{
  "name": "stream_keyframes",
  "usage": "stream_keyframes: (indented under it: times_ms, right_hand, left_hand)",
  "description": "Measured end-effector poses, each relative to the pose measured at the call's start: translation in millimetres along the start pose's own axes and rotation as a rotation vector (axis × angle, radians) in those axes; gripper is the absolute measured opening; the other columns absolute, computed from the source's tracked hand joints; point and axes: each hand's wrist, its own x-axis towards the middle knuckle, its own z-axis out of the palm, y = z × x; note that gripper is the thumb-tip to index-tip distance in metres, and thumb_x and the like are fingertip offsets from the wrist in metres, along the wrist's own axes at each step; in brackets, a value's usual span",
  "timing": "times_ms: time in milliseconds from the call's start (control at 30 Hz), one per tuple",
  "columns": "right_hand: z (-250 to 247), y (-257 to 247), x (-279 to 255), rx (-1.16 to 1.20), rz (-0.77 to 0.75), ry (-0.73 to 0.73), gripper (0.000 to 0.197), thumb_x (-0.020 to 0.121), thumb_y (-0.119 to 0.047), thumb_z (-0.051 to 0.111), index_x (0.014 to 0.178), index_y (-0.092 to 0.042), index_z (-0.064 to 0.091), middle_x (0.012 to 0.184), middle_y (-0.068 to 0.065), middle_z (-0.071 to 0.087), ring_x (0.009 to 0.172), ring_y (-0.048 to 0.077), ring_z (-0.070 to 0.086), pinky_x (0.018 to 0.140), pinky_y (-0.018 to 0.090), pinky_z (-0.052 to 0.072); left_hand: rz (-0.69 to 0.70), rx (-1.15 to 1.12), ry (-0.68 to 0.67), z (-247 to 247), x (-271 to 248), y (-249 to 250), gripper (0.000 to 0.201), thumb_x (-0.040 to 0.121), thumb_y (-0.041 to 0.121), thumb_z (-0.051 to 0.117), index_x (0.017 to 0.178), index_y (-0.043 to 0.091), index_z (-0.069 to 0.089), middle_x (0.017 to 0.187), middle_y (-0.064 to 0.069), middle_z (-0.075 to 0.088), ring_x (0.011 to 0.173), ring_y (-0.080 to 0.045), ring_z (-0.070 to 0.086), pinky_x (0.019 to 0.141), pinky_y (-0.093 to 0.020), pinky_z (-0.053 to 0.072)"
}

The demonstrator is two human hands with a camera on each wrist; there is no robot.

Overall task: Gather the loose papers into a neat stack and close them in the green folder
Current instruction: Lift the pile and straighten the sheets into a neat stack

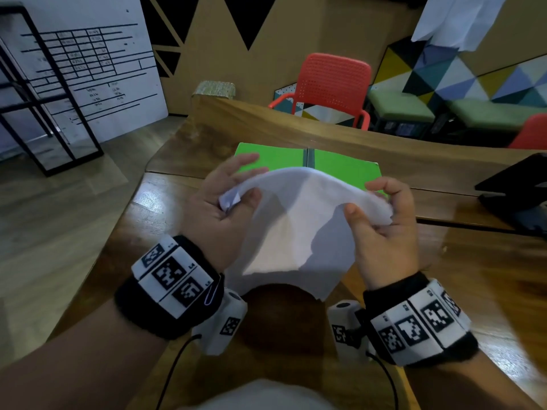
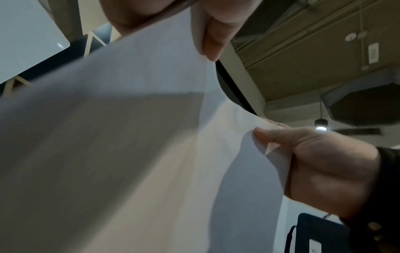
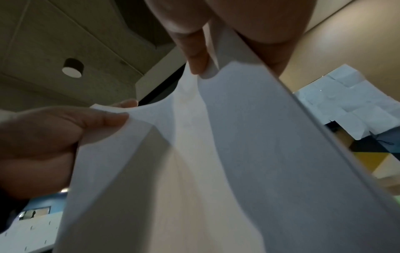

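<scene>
A bundle of white papers [image 1: 293, 226] hangs upright above the wooden table [image 1: 479, 279], its top edge bowed into an arch and blurred. My left hand [image 1: 228, 199] pinches the top left corner between thumb and fingers. My right hand [image 1: 381, 214] pinches the top right corner the same way. The sheets' lower edges are uneven and hang just above the table. Behind the papers the green folder [image 1: 343, 167] lies open flat, its grey spine in the middle. The papers [image 2: 134, 137] fill the left wrist view, and the papers [image 3: 216, 162] fill the right wrist view.
A black device [image 1: 518, 196] sits on the table at the right. A red chair [image 1: 331, 84] stands beyond the far table edge, and a second red chair [image 1: 529, 134] shows at the right. A black metal shelf frame [image 1: 44, 108] stands on the floor at left.
</scene>
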Motion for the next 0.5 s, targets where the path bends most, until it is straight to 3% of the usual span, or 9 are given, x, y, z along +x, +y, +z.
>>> stream_keyframes:
  times_ms: [67,167,267,333,433,500]
  right_hand:
    - [1.8,1.6,-0.6,0.019,0.015,-0.025,0.041,0.075,-0.009,0.069,0.086,-0.046,0.055,0.082,-0.01,0.057,0.066,0.003,0.058,0.061,0.023,0.051]
    - [0.3,6.5,4.1,0.101,0.1,-0.021,0.046,0.068,-0.003,0.078,0.091,-0.036,0.056,0.081,-0.003,0.063,0.066,0.008,0.062,0.06,0.023,0.053]
    - [-1.5,13.1,11.8,0.228,0.224,-0.031,0.047,0.041,-0.031,0.087,0.083,-0.022,0.068,0.072,-0.003,0.074,0.064,0.011,0.068,0.06,0.023,0.056]
    - [-1.7,14.9,14.4,0.243,0.231,-0.027,0.056,0.03,-0.043,0.088,0.076,-0.014,0.073,0.072,-0.002,0.076,0.066,0.013,0.07,0.062,0.025,0.057]
    - [-2.1,11.3,15.3,0.286,0.181,-0.042,0.046,0.037,-0.041,0.087,0.073,-0.015,0.075,0.072,0.0,0.076,0.067,0.016,0.07,0.064,0.028,0.058]
    - [0.1,14.9,15.3,0.28,0.174,-0.033,0.047,0.038,-0.043,0.087,0.074,-0.015,0.075,0.072,0.0,0.076,0.067,0.016,0.07,0.064,0.028,0.057]
  left_hand:
    - [-0.008,-0.013,-0.043,0.4,-0.6,-4.7,0.03,0.082,0.01,0.056,0.086,0.038,0.067,0.089,0.021,0.072,0.086,0.004,0.065,0.077,-0.014,0.051]
    - [-0.028,-0.053,-0.046,-0.7,4.1,-8.6,0.035,0.075,0.01,0.054,0.067,0.04,0.068,0.071,0.024,0.07,0.064,0.002,0.059,0.06,-0.013,0.047]
    - [-0.024,-0.127,-0.046,-2.6,9.0,-9.3,0.029,0.068,0.01,0.06,0.062,0.038,0.066,0.06,0.019,0.065,0.054,0.003,0.053,0.052,-0.01,0.041]
    - [-0.005,-0.158,-0.045,-4.4,9.4,-9.7,0.015,0.065,0.021,0.059,0.062,0.035,0.063,0.059,0.014,0.06,0.058,-0.01,0.049,0.055,-0.021,0.038]
    - [0.054,-0.202,-0.079,-8.7,11.0,-8.2,0.017,0.07,0.021,0.054,0.062,0.035,0.059,0.067,0.004,0.059,0.062,-0.019,0.049,0.058,-0.028,0.038]
    - [0.084,-0.181,-0.08,-8.7,13.5,-10.3,0.021,0.073,0.018,0.055,0.065,0.036,0.059,0.068,-0.001,0.054,0.061,-0.02,0.047,0.056,-0.026,0.038]
